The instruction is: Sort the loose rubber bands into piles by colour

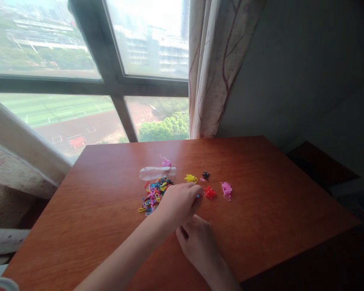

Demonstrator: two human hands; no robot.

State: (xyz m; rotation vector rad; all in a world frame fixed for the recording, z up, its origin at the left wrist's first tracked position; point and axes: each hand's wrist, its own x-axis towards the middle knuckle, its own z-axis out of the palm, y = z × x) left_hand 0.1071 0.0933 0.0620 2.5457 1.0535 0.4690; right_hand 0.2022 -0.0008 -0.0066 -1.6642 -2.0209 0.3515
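Mixed clips (154, 195) heaped beside clear tube (157, 172), hands (179, 204) nearby

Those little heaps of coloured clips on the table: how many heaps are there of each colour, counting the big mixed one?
Mixed-colour heap: 1
Yellow heap: 1
Black heap: 1
Red heap: 1
Pink heap: 1
Total: 5 heaps. A bit of blue shows at the left hand, too hidden to count as a heap.
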